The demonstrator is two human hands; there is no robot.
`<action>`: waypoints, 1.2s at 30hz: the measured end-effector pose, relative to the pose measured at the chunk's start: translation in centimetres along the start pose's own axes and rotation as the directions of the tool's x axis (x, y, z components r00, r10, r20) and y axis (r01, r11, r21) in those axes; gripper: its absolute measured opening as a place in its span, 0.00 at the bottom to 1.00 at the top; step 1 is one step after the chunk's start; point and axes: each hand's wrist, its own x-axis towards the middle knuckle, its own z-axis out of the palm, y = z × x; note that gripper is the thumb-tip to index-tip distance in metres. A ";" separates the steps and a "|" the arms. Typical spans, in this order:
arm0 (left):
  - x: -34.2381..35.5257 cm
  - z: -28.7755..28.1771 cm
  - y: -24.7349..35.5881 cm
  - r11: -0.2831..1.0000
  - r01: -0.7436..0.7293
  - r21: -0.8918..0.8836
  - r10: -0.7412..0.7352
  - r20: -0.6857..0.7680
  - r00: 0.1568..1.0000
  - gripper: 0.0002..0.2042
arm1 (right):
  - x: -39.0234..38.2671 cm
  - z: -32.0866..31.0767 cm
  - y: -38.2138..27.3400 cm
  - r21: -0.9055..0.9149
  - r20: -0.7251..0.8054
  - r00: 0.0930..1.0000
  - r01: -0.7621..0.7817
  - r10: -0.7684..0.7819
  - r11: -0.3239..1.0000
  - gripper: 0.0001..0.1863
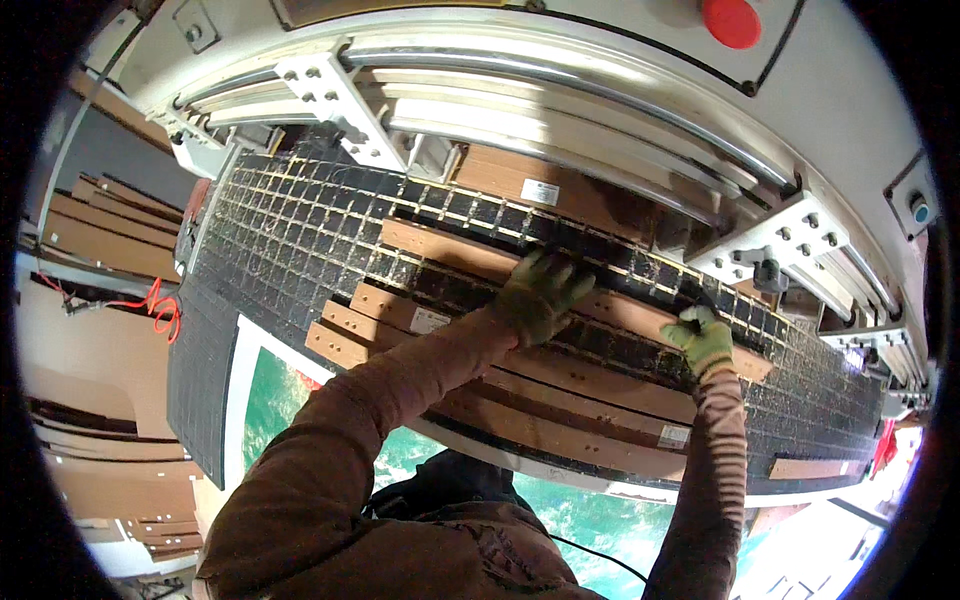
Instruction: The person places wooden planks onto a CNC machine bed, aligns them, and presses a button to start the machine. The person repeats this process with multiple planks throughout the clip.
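My left hand (pixel 543 293), in a dark green work glove, lies across a long narrow wood-brown board (pixel 435 245), its fingers spread over the top. My right hand (pixel 700 338), in a lighter green glove, has its fingers curled on the same board toward its right end. The board lies on a black gridded machine bed (pixel 270 205) dusted with chips. Nearer me, several similar drilled boards (pixel 570 420) lie side by side, some with white labels; part of them is hidden under my left arm.
A rail gantry (pixel 748 240) with white brackets spans the back, below a red button (pixel 732 22). Another brown board (pixel 530 175) lies under the rails. Stacked panels (pixel 110 220) and a coiled orange hose (pixel 160 310) are at left. A short board (pixel 810 468) lies at the bed's right front.
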 end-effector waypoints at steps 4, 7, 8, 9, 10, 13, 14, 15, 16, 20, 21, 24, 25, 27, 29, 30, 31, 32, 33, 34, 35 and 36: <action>0.1 3.2 -2.9 0.997 0.044 0.068 -0.057 0.206 0.977 0.42 | 0.4 1.4 -1.9 -0.408 -0.202 0.958 0.104 -0.201 0.907 0.24; 1.3 3.0 -3.8 0.995 -0.057 0.081 0.041 0.196 0.980 0.45 | -2.4 1.8 -2.7 -0.440 -0.351 0.888 0.123 -0.297 0.890 0.24; 1.5 2.8 -3.5 0.994 -0.018 0.106 -0.005 0.213 0.977 0.45 | -3.6 1.7 -3.5 -0.417 -0.376 0.871 0.147 -0.317 0.897 0.24; 1.1 3.3 -4.3 0.990 -0.053 0.131 0.029 0.178 0.984 0.44 | -5.0 1.0 -4.5 -0.390 -0.332 0.893 0.163 -0.303 0.906 0.23; 1.9 2.3 -3.5 0.992 -0.002 0.122 -0.032 0.274 0.961 0.43 | -6.6 0.3 -5.0 -0.356 -0.291 0.914 0.170 -0.282 0.919 0.24; 2.2 1.4 -2.7 0.987 0.122 0.102 -0.154 0.427 0.891 0.42 | -13.0 3.2 2.6 -0.555 -0.340 0.912 0.001 -0.228 0.832 0.15; 1.7 2.0 -3.3 0.990 0.046 0.137 -0.087 0.311 0.946 0.40 | -14.1 3.5 3.4 -0.546 -0.354 0.910 -0.014 -0.215 0.838 0.15; 0.9 2.9 -4.1 0.983 -0.019 0.185 -0.018 0.195 0.981 0.39 | -15.0 4.0 4.1 -0.534 -0.365 0.908 -0.023 -0.206 0.845 0.15; 1.3 2.9 -4.0 0.969 -0.073 0.237 0.054 0.084 0.995 0.38 | -15.9 4.3 4.2 -0.521 -0.375 0.906 -0.032 -0.195 0.853 0.15; 5.6 0.5 -4.8 0.986 0.134 0.100 -0.165 0.454 0.876 0.40 | -16.2 4.4 1.9 -0.515 -0.426 0.893 -0.106 -0.146 0.851 0.10; 6.0 0.6 -5.4 0.987 0.139 0.081 -0.161 0.439 0.884 0.40 | -16.0 4.3 1.9 -0.511 -0.437 0.884 -0.092 -0.166 0.855 0.10; 7.0 1.7 -6.8 0.983 0.024 0.184 -0.088 0.349 0.933 0.39 | -16.3 4.9 3.3 -0.450 -0.425 0.897 -0.095 -0.120 0.888 0.12; 6.7 2.5 -7.9 0.984 -0.006 0.178 -0.046 0.286 0.957 0.39 | -16.1 4.7 3.0 -0.445 -0.416 0.899 -0.074 -0.133 0.892 0.15; 7.9 3.2 -8.5 0.983 0.006 0.185 -0.064 0.309 0.949 0.38 | -16.2 4.6 2.5 -0.457 -0.415 0.901 -0.085 -0.128 0.885 0.15; 9.2 2.8 -8.8 0.985 0.022 0.170 -0.079 0.333 0.939 0.38 | -16.3 4.5 2.1 -0.489 -0.424 0.899 -0.125 -0.110 0.863 0.12; 9.3 2.7 -9.2 0.986 0.035 0.164 -0.090 0.343 0.935 0.38 | -16.3 4.5 2.1 -0.486 -0.422 0.899 -0.115 -0.117 0.866 0.12; 9.1 3.5 -10.2 0.967 -0.025 0.253 -0.053 0.296 0.954 0.38 | -16.2 4.5 2.2 -0.484 -0.420 0.899 -0.105 -0.125 0.869 0.12; 9.1 4.0 -10.8 0.964 -0.027 0.266 -0.049 0.275 0.960 0.39 | -16.2 4.5 2.2 -0.481 -0.418 0.899 -0.094 -0.134 0.872 0.12; 9.4 4.1 -11.1 0.960 -0.028 0.280 -0.046 0.254 0.966 0.39 | -16.1 4.6 2.5 -0.482 -0.428 0.893 -0.095 -0.139 0.871 0.12; 9.7 4.3 -11.4 0.955 -0.028 0.294 -0.043 0.232 0.972 0.39 | -16.1 4.7 2.8 -0.483 -0.437 0.888 -0.097 -0.144 0.870 0.11; 10.1 4.1 -12.1 0.976 -0.009 0.219 -0.052 0.270 0.961 0.41 | -16.2 4.8 3.1 -0.485 -0.447 0.882 -0.097 -0.150 0.869 0.11; 11.7 3.5 -11.3 0.971 0.093 0.220 -0.182 0.430 0.884 0.41 | -16.5 4.7 3.1 -0.498 -0.448 0.881 -0.104 -0.153 0.861 0.11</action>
